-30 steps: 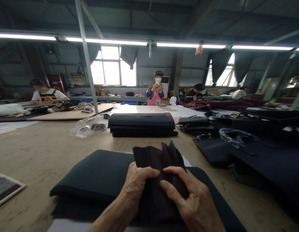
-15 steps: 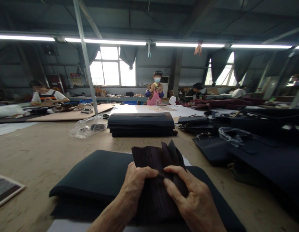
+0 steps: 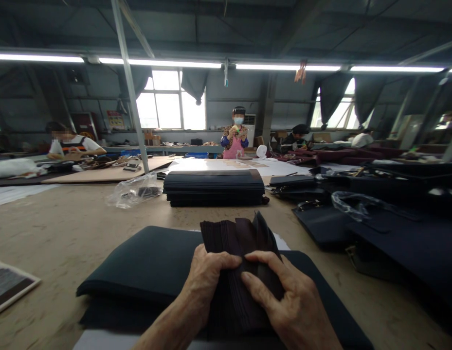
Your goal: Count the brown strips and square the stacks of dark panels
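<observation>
Holding brown pieces (image 3: 244, 243) over black pad (image 3: 145, 262), wooden table (image 3: 58, 228), strip lights (image 3: 160, 62) overhead

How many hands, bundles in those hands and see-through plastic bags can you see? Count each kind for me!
2 bare hands: left hand, right hand
1 bundle of dark brown flat strips, gripped by both hands
2 crumpled clear plastic bags
Total: 5
</observation>
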The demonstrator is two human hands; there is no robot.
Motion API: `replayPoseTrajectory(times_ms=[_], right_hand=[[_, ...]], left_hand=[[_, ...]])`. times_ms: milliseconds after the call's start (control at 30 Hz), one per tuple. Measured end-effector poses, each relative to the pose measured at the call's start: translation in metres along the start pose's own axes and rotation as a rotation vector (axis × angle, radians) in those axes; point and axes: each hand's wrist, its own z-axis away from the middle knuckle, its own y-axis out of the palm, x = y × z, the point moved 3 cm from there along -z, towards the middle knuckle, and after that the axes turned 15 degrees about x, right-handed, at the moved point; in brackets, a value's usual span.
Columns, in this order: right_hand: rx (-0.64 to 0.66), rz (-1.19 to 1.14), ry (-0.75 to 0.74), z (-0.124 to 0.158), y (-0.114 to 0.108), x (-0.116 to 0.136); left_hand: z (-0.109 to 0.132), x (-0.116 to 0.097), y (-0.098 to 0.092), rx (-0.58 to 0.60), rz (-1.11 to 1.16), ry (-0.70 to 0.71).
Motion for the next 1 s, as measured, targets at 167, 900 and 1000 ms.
replayPoseTrajectory(times_ms=[167,900,1000], right_hand=[[-0.082,-0.030,-0.005,-0.001,-0.002,0.002],[-0.353,0.348,-0.260,0.005,-0.017,0.013],[-0.229,0.180,-0.194,0.001,-0.003,0.008]], left_hand=[[0.000,0.000,0.001,0.009,0.024,-0.006],[0.003,-0.004,0.000,-0.106,-0.017,-0.007],[0.003,-0.006,0.000,-0.077,-0.036,0.055]])
